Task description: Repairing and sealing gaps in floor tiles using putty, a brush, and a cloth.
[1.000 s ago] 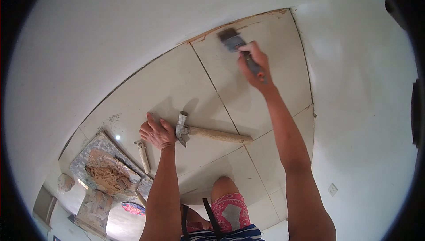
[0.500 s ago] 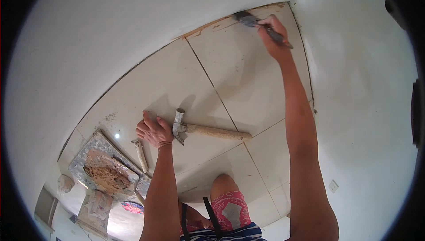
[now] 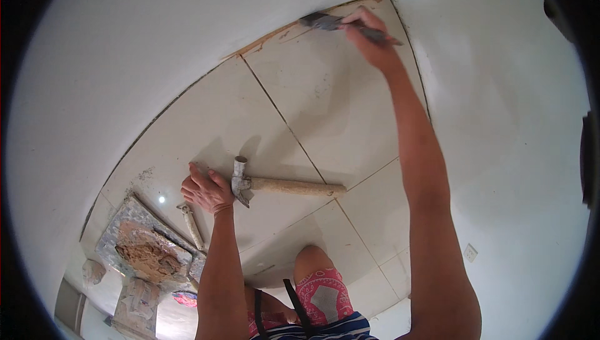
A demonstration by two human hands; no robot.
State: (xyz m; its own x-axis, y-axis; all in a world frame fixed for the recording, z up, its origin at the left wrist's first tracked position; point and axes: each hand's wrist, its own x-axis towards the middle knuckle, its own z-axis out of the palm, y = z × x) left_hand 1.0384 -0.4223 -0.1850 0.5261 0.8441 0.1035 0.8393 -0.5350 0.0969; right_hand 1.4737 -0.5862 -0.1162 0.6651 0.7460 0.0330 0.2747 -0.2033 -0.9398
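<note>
Pale floor tiles [image 3: 206, 127] meet white walls in a corner, seen from the head camera. The right hand [image 3: 369, 37] is closed round the handle of a flat paintbrush [image 3: 325, 21], bristles at the tile's far edge along the wall; it looks light and stiff, best gripped mid-handle. The left hand [image 3: 206, 191] rests spread on the tile, touching a wooden-handled hammer [image 3: 284, 185], head-heavy, probably. A mortar-caked board [image 3: 147, 249] lies nearby.

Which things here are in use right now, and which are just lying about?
In use:
- brush, gripped in the right hand, bristles at the wall edge of the far floor tile
- left hand, pressed flat on the floor

Lying about:
- hammer
- mortar board
- trowel handle
</note>
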